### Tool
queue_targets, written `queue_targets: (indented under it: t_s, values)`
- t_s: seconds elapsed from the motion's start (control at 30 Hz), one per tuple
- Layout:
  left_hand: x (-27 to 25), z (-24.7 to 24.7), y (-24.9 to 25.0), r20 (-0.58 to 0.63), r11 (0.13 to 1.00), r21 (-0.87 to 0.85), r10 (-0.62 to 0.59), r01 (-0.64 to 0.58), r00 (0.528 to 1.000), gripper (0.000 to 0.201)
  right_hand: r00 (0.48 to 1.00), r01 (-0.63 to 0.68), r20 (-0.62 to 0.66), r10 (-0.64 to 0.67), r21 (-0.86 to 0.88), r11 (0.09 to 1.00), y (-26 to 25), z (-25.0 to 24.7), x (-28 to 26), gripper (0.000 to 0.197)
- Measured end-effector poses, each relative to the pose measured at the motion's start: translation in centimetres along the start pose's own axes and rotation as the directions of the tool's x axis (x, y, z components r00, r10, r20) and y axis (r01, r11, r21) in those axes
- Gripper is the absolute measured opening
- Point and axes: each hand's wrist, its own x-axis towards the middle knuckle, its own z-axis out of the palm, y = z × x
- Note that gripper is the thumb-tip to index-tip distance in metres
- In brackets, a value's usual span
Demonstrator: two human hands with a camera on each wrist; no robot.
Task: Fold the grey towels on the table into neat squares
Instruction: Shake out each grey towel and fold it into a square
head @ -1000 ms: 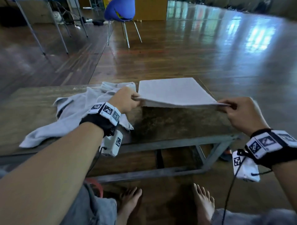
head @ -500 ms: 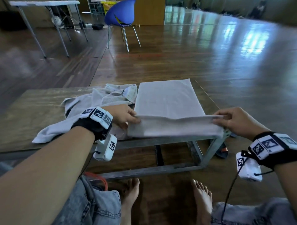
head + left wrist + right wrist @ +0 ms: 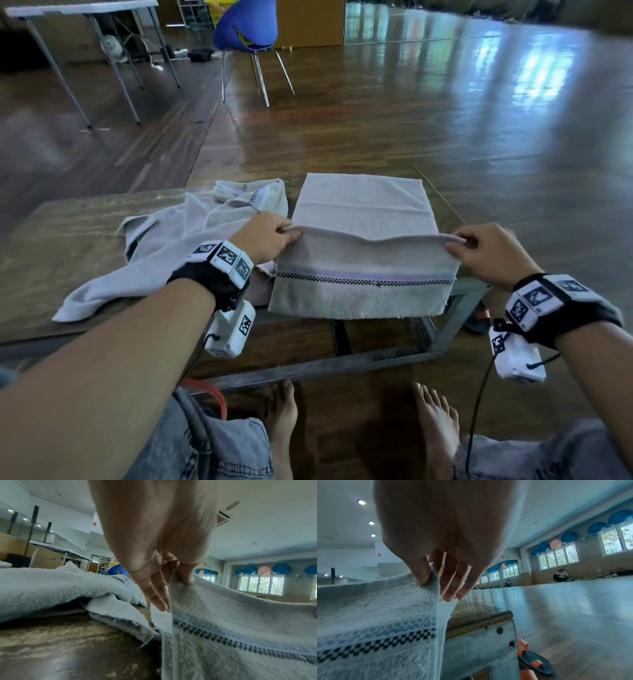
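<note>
Spanning the near right part of the wooden table [image 3: 68, 219], the striped grey towel [image 3: 363, 209] lies partly folded, its near flap raised and hanging past the table's edge. Left hand [image 3: 265, 236] pinches the flap's left corner between thumb and fingers; right hand [image 3: 486, 251] pinches the right corner likewise. Judgement: carry both corners level, keep the sagging edge taut, land it square on the far hem, then smooth flat. Count: 2 grey towels, 1 in hand, 1 crumpled towel [image 3: 171, 246] just left, unfolded; 2 hands; 1 table.
</note>
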Motion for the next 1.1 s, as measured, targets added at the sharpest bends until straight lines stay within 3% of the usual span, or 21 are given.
queue_targets:
  t_s: [0.17, 0.33, 0.43, 0.5, 0.57, 0.67, 0.73, 0.8, 0.9, 1.03, 1.1]
  values:
    - [0.3, 1.5, 0.7, 0.116, 0.982, 0.188, -0.029, 0.007, 0.993, 0.033, 0.983, 0.080, 0.173, -0.062, -0.097, 0.992, -1.3, 2.0, 0.0, 0.024]
    - [1.2, 1.1, 2.1, 0.259, 0.933, 0.360, -0.129, 0.029, 0.957, 0.034, 0.951, -0.050, 0.292, 0.105, -0.190, 0.981, -2.5, 1.0, 0.4, 0.026]
    - [1.4, -0.1, 2.4, 0.347, 0.935, 0.352, -0.158, 0.028, 0.924, 0.030, 0.955, -0.072, 0.276, 0.106, -0.133, 0.989, -3.0, 0.0, 0.7, 0.033]
    - [1.3, -0.7, 2.2, 0.270, 0.962, 0.267, -0.125, 0.050, 0.955, 0.033, 0.988, -0.084, 0.130, 0.085, -0.011, 0.996, -2.8, -0.6, 1.0, 0.034]
    - [1.5, -0.8, 2.0, 0.059, 0.979, 0.196, -0.059, 0.047, 0.996, 0.041, 0.995, -0.070, -0.071, 0.076, 0.077, 0.995, -2.7, -0.8, 1.4, 0.035]
    - [1.9, -0.4, 1.7, -0.193, 0.992, 0.118, 0.058, -0.035, 0.979, 0.046, 0.971, -0.011, -0.235, 0.036, 0.106, 0.994, -2.9, -0.2, 2.4, 0.027]
    - [2.1, 0.2, 1.5, -0.188, 0.991, 0.122, 0.080, -0.057, 0.979, 0.042, 0.988, 0.009, -0.153, 0.006, 0.095, 0.995, -2.9, 0.6, 2.9, 0.024]
    - [2.2, 1.1, 1.0, -0.072, 0.990, 0.133, 0.048, -0.038, 0.996, 0.036, 0.999, 0.012, 0.048, -0.017, 0.084, 0.996, -2.6, 1.7, 2.9, 0.023]
    - [2.1, 1.8, 0.4, 0.093, 0.971, 0.237, -0.030, 0.008, 0.995, 0.035, 0.959, 0.033, 0.281, -0.021, -0.039, 0.999, -2.2, 2.5, 2.8, 0.037]
    - [2.8, 0.1, 1.3, 0.265, 0.947, 0.321, -0.111, 0.021, 0.958, 0.035, 0.930, -0.017, 0.363, 0.060, -0.121, 0.993, -1.2, 0.5, 3.9, 0.033]
    - [3.0, -0.4, 1.6, 0.228, 0.955, 0.297, -0.095, 0.023, 0.969, 0.032, 0.943, -0.029, 0.327, 0.068, -0.121, 0.992, -0.7, -0.3, 4.3, 0.031]
